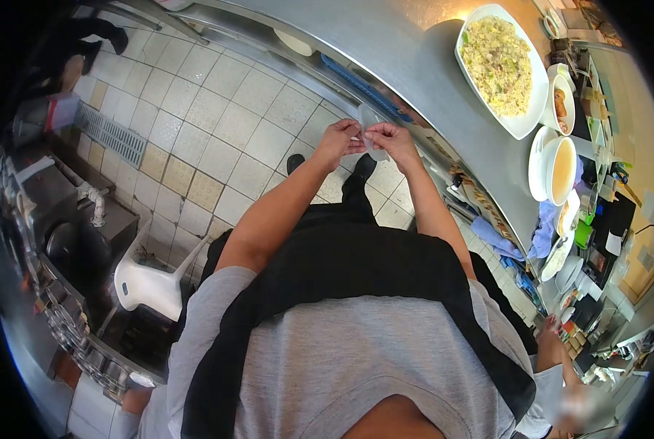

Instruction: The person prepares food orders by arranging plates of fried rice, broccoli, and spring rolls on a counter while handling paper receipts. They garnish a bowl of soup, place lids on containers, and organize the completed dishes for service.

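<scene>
Both of my hands are raised in front of my black apron, close together over the tiled floor. A thin, see-through piece of plastic [369, 117] lies between them, its exact kind too faint to make out. My right hand [391, 141] pinches it between thumb and forefinger. On its other side, my left hand [341, 140] has curled fingers whose tips meet the plastic. To the right on the steel counter [429, 73] stands a white, angular plate of fried rice [497, 64], apart from both hands.
Beyond the rice are a bowl of soup [563, 172] and a bowl with browned food [561, 102]. Blue cloths [543, 229] hang at the counter edge. A white plastic chair [148, 282] stands left. Another person's arm [553, 344] shows lower right; a dark-clothed person is upper left.
</scene>
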A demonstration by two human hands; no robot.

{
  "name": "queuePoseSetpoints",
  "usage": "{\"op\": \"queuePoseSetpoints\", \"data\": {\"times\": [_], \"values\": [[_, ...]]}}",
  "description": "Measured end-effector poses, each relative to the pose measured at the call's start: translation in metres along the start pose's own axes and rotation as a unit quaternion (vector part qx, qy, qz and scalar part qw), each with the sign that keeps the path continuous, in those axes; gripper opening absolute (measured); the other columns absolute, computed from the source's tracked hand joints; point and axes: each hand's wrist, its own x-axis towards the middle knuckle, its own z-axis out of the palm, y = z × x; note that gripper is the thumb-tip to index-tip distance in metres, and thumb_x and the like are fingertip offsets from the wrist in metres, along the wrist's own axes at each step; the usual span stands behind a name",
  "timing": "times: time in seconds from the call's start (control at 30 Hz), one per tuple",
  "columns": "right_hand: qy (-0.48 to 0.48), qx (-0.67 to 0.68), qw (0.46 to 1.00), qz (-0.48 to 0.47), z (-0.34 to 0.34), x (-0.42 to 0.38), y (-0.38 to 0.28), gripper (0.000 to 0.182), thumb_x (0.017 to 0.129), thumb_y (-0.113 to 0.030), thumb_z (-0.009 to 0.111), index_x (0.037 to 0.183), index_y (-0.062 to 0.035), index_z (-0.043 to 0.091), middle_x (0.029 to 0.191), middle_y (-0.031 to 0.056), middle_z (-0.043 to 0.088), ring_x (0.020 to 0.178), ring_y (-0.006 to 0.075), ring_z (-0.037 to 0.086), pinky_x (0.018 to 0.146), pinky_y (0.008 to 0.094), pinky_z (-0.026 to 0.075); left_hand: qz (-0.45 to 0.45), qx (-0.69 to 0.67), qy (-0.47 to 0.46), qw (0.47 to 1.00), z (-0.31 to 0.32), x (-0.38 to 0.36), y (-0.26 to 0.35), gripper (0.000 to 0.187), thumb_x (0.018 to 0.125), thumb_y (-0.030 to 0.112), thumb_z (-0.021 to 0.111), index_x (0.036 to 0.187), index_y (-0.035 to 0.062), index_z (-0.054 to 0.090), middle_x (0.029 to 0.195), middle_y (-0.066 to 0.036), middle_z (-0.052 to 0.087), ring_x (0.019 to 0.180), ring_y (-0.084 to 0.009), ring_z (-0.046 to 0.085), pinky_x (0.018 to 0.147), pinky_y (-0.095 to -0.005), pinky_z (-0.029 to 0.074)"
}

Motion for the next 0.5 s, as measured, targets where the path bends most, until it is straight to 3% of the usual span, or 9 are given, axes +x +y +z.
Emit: {"op": "queuePoseSetpoints", "data": {"times": [0.13,0.23,0.33,0.5], "values": [[-0.019,-0.013,1.0,-0.002,0.0,-0.007,-0.008,0.019,0.078,-0.013,0.069,0.093,-0.0023,0.065,0.082,0.0015,0.063,0.069,0.0088,0.055,0.063,0.0223,0.045,-0.027,-0.008,0.025,0.999,-0.002,0.0,0.002,0.018,0.089,0.018,0.053,0.098,0.0019,0.053,0.085,-0.008,0.056,0.073,-0.0194,0.059,0.069,-0.0326,0.055],[-0.045,-0.092,0.994,-0.037,-0.008,-0.006,0.013,0.018,0.076,-0.012,0.071,0.09,-0.0038,0.065,0.08,0.0011,0.063,0.069,0.009,0.056,0.063,0.0237,0.046,-0.035,-0.028,0.06,0.997,-0.004,0.003,0.006,0.018,0.088,0.017,0.053,0.096,0.0016,0.053,0.083,-0.008,0.055,0.071,-0.0194,0.058,0.067,-0.034,0.054],[-0.068,-0.173,0.982,-0.002,-0.006,-0.021,0.002,0.015,0.076,-0.013,0.07,0.087,-0.0043,0.063,0.076,0.0026,0.063,0.067,0.0095,0.056,0.062,0.0249,0.046,-0.043,-0.035,0.075,0.996,-0.007,0.007,0.01,0.017,0.087,0.017,0.053,0.096,0.0017,0.053,0.082,-0.007,0.055,0.071,-0.0195,0.058,0.065,-0.0347,0.053],[-0.019,-0.232,0.972,-0.041,0.002,-0.024,0.002,0.013,0.08,-0.014,0.064,0.085,-0.0026,0.061,0.071,0.0055,0.061,0.065,0.0098,0.056,0.059,0.0254,0.046,-0.013,-0.004,0.041,0.999,-0.001,0.001,0.005,0.016,0.086,0.015,0.056,0.097,0.004,0.053,0.084,-0.006,0.055,0.072,-0.0169,0.056,0.065,-0.0316,0.051]]}}
